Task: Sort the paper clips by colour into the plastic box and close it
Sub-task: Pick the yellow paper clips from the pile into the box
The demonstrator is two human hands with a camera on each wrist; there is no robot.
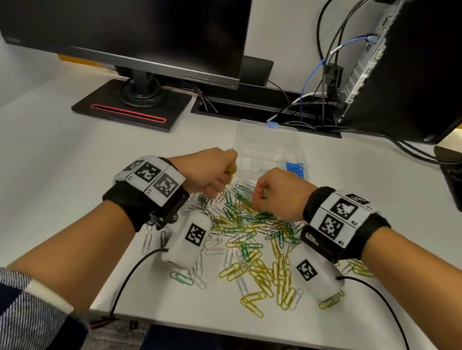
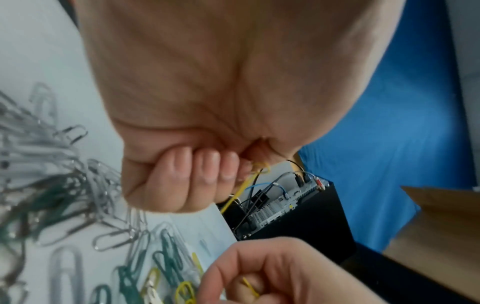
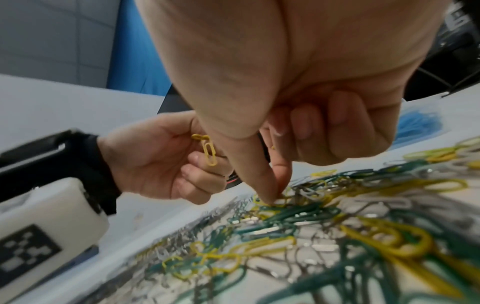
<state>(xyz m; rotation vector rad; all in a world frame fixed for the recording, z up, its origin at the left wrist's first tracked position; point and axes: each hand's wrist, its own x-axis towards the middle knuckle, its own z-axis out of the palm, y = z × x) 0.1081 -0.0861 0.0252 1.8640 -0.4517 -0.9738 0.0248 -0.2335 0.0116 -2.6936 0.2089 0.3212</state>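
Note:
A loose pile of yellow, green and silver paper clips lies on the white table in front of me. Just beyond it stands the clear plastic box with its lid open. Blue clips fill its right compartment. My left hand hovers at the box's near left corner, fingers curled round a few yellow clips. My right hand is over the pile's far edge. Its thumb and index fingertips pinch a yellow clip in the pile, and another yellow clip shows inside its curled fingers.
A monitor on a black stand fills the back left. A computer tower with several cables stands back right. The table's front edge is near me. Wrist-camera cables trail off it.

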